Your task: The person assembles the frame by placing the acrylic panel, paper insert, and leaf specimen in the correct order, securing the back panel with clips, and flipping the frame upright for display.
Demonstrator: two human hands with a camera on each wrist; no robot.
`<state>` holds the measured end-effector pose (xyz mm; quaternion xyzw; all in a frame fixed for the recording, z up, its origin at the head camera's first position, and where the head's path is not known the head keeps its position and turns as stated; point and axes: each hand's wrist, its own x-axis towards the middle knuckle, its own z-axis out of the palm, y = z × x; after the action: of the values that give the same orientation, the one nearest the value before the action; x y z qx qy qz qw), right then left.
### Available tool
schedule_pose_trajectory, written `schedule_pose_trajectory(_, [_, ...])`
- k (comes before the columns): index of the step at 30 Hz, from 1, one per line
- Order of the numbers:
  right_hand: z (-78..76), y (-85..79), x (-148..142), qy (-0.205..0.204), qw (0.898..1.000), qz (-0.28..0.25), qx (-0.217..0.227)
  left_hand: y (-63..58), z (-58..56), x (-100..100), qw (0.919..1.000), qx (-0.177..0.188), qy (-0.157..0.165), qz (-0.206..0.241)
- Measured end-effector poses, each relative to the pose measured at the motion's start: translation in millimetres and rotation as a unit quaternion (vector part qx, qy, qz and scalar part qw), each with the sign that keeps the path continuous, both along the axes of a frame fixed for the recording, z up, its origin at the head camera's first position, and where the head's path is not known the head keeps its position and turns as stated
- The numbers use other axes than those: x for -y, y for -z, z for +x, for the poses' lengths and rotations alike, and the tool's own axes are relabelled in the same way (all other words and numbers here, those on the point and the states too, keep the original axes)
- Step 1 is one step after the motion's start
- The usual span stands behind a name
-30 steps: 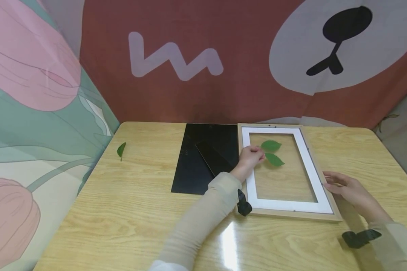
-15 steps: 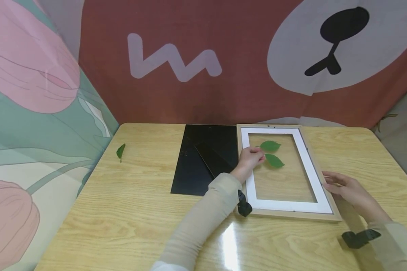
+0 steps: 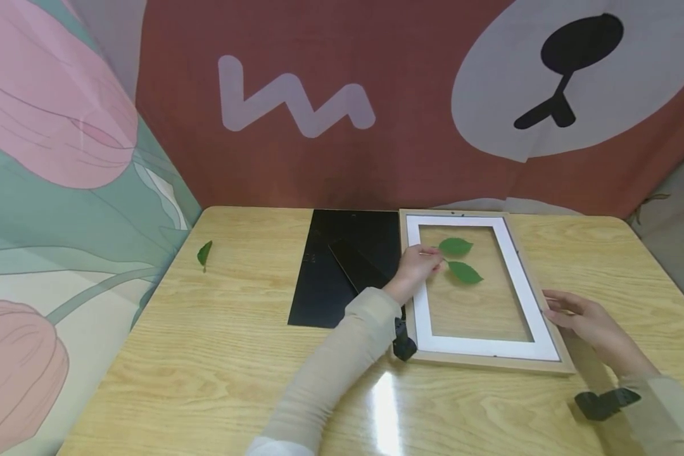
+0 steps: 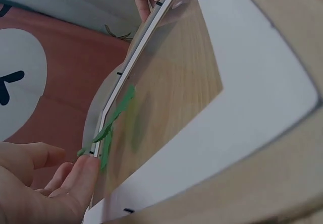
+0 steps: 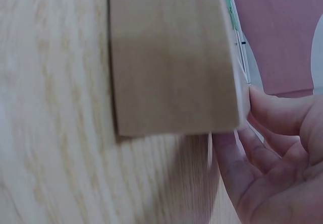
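A wooden picture frame (image 3: pixel 490 362) with a white mat (image 3: pixel 473 345) and a see-through pane lies on the table. Two green leaves are over the pane's upper left part: an upper leaf (image 3: pixel 456 246) and a lower leaf (image 3: pixel 465 272). My left hand (image 3: pixel 415 271) reaches across the frame's left side, fingertips at the leaf stems. In the left wrist view, its thumb and fingers (image 4: pixel 83 176) stand apart around a stem end. My right hand (image 3: pixel 595 326) holds the frame's right edge, thumb on the rim and fingers along the outer side.
A black backing board (image 3: pixel 319 285) lies left of the frame, with a dark strip-like piece (image 3: pixel 356 266) on it, partly hidden by my left arm. A third leaf (image 3: pixel 204 253) lies far left on the wooden table (image 3: pixel 205 354). Printed cloth (image 3: pixel 319 164) hangs behind.
The lower leaf has shifted slightly right and toward me. My left hand has drawn back a little to the left, its fingers loosening at the stem. The right hand stays at the frame.
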<state>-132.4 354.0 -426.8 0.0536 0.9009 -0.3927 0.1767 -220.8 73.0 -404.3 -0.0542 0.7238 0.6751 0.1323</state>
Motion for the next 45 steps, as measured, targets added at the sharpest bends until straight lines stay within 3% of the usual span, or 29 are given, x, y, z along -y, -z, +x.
schedule_pose_trajectory(5, [0.0, 0.2, -1, -0.001, 1.0, -0.001, 0.001, -2.4, -1.0, 9, 0.998, -0.003, 0.048, -0.041])
schedule_pose_trajectory(8, [0.6, -0.4, -1, 0.003, 1.0, -0.005, 0.003, -3.4, -2.2, 12, 0.9969, -0.001, 0.06, -0.051])
schedule_pose_trajectory(16, [1.1, -1.0, 1, 0.003, 1.0, 0.001, 0.003, -11.5, 0.1, 33, 0.9941, -0.008, 0.104, -0.028])
schedule_pose_trajectory(21, [2.0, -1.3, 0, -0.002, 1.0, -0.003, 0.005, -25.3, 7.1, 58, 0.9911, -0.023, 0.129, -0.02])
schedule_pose_trajectory(27, [2.1, -1.6, 0, -0.002, 1.0, -0.008, 0.008, -37.8, 17.1, 102, 0.9897, -0.026, 0.14, -0.016])
schedule_pose_trajectory(35, [1.5, -1.8, -1, -0.007, 1.0, -0.001, -0.005, -40.5, 30.2, 167, 0.993, -0.035, 0.112, -0.015])
schedule_pose_trajectory(45, [2.5, 2.0, 0, 0.007, 1.0, -0.011, -0.008, -38.6, 38.2, 251, 0.9925, -0.043, 0.073, -0.088])
